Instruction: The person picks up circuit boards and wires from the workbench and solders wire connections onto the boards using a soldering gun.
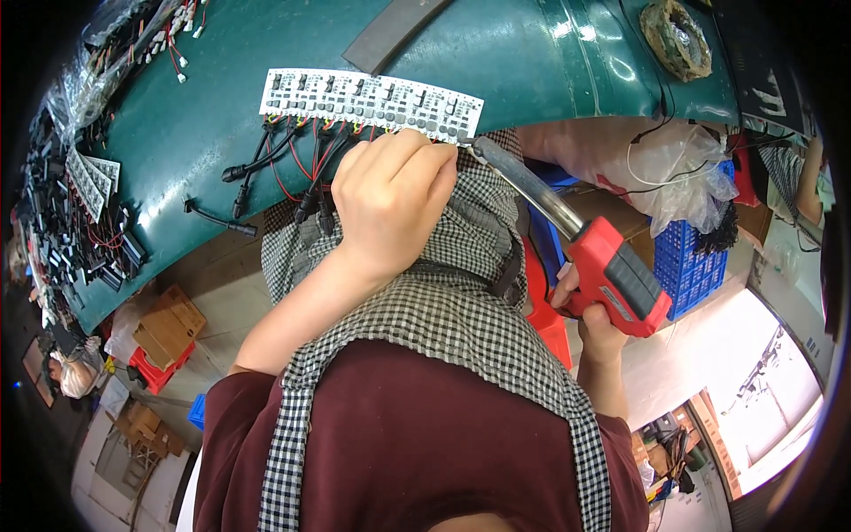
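Observation:
A white circuit-board panel (372,99), split into several small boards, lies along the near edge of the green table. Black cable leads with connectors (306,202) hang from its lower edge on red, yellow and black wires. My left hand (390,197) is closed at the panel's lower right edge; the thing between its fingertips is hidden by the hand. In my right hand (599,332) is a red soldering gun (624,282), its fingers wrapped round the handle. The gun's metal barrel (532,191) slants up to the left, with its tip at the panel's right end, beside my left fingertips.
A dark flat bar (390,35) lies behind the panel on the green table (532,71). Heaped at the left are black connectors (66,208) and small boards (93,182). A tape roll (675,40) sits at the far right, above a blue crate (690,266) and plastic bags (674,168).

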Action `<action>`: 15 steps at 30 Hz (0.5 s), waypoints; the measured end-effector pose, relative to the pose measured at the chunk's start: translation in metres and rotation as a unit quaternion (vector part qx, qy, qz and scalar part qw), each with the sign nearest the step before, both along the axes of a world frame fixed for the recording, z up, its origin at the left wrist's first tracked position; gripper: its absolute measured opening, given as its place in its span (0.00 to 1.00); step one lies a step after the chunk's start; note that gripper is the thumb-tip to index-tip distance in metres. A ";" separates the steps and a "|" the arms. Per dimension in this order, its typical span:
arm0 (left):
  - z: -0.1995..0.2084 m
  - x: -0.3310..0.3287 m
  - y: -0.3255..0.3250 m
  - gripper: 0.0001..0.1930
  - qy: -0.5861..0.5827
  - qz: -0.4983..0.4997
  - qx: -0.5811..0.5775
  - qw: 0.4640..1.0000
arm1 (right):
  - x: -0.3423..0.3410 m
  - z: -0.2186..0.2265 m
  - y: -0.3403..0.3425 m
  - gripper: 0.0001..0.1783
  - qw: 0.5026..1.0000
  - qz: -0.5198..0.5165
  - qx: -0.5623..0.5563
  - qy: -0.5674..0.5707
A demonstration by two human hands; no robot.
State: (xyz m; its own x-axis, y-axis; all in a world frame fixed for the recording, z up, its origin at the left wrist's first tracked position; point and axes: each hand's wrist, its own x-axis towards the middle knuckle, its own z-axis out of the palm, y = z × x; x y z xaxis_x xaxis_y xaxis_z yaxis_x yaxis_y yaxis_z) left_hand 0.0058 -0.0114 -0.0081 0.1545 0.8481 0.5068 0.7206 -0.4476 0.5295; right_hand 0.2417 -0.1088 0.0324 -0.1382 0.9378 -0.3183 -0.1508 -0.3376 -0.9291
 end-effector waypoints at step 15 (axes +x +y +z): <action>0.014 0.003 0.000 0.05 0.054 0.011 -0.051 0.997 | -0.002 0.014 0.005 0.36 0.999 -0.015 -0.024 -0.015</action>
State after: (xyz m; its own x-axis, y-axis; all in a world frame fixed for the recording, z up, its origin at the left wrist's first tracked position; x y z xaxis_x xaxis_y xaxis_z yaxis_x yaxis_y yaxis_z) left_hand 0.0090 -0.0115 0.0056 0.1837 0.8984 0.3990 0.7852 -0.3783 0.4903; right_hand 0.2392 -0.1042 0.0461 -0.1003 0.9249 -0.3668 -0.1335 -0.3778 -0.9162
